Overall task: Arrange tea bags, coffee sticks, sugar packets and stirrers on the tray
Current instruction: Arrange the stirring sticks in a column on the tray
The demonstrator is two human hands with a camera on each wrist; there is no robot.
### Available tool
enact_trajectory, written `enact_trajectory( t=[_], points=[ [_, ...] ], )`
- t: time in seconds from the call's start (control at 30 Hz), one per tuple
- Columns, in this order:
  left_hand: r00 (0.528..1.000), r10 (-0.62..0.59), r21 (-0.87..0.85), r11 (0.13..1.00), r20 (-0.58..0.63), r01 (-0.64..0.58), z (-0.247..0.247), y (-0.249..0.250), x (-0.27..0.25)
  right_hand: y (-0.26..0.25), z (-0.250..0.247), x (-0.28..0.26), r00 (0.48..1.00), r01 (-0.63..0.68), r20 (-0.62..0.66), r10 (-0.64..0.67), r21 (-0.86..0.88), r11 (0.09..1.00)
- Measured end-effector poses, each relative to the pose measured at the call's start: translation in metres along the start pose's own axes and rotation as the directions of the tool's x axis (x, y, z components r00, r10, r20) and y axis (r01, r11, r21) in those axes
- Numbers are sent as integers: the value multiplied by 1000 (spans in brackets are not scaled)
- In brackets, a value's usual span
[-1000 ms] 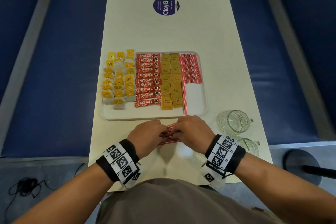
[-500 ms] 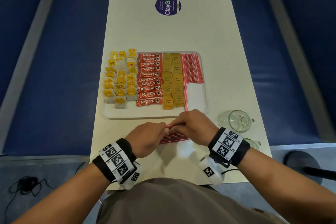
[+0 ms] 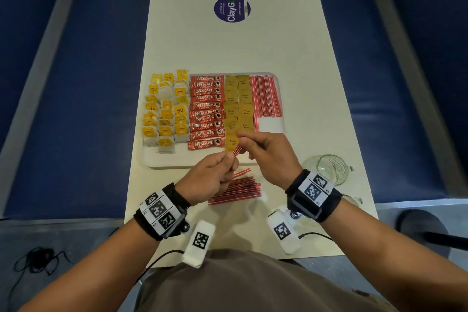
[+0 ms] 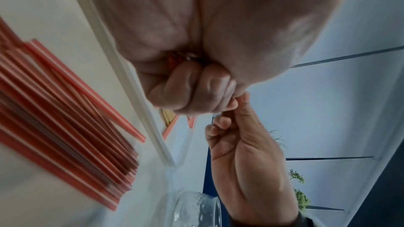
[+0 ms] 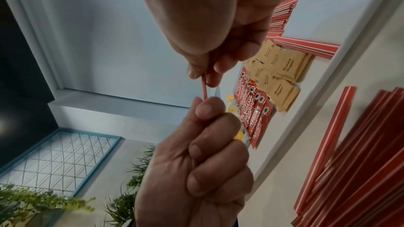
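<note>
A: What differs from half a second ago?

B: Both hands have lifted off the table. Earlier they were down at the loose stirrers (image 3: 234, 190) by the near edge; now the left hand (image 3: 211, 178) and right hand (image 3: 268, 152) are raised over the near rim of the white tray (image 3: 167, 163), sharing a held stirrer (image 3: 236, 150) between them. The loose pile stays on the table, fanned out, with one stick lying a little apart at its far side.

A: Any writing you can read?

B: The red coffee sticks (image 3: 207, 111) say "NESCAFE CLASSIC". The tan sugar packets (image 3: 238, 106) say "Brown Sugar". Some yellow tags on the tea bags (image 3: 166, 109) read "RELAX". A round purple sticker (image 3: 232, 8) farther up the table reads "ClayG"; the rest is too small.

A: And the hands?

B: The left hand's fingers are curled, thumb and forefinger pinching the lower end of the red-and-white stick. The right pinches the upper end between thumb and fingertips, other fingers loosely bent. How many sticks are in the pinch I cannot tell.

A: The tray?

B: Tea bags left, then coffee sticks, sugar packets, and a row of tray stirrers (image 3: 264, 96) at the right. A glass mug (image 3: 328, 167) stands just right of the right wrist.
</note>
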State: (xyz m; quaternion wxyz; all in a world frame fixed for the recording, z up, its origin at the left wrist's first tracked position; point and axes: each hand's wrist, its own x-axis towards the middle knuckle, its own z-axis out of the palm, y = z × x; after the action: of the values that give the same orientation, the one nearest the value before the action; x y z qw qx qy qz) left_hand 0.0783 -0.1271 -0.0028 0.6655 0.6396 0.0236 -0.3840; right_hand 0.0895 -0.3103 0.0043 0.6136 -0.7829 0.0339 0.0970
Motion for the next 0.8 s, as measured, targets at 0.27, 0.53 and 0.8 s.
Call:
enact_trajectory(
  t=[0.27, 0.53, 0.8],
  points=[
    [999, 30, -60, 998, -25, -32, 6, 7, 1, 1, 0, 3, 998, -51, 47, 47, 91, 995],
    [998, 61, 151, 987, -8, -59, 6, 7, 2, -5, -9, 9, 997, -79, 26, 78, 81, 994],
    [995, 101, 181, 978, 18, -103, 11, 7, -2, -15, -22, 17, 999, -32, -35, 33, 46, 998]
  ],
)
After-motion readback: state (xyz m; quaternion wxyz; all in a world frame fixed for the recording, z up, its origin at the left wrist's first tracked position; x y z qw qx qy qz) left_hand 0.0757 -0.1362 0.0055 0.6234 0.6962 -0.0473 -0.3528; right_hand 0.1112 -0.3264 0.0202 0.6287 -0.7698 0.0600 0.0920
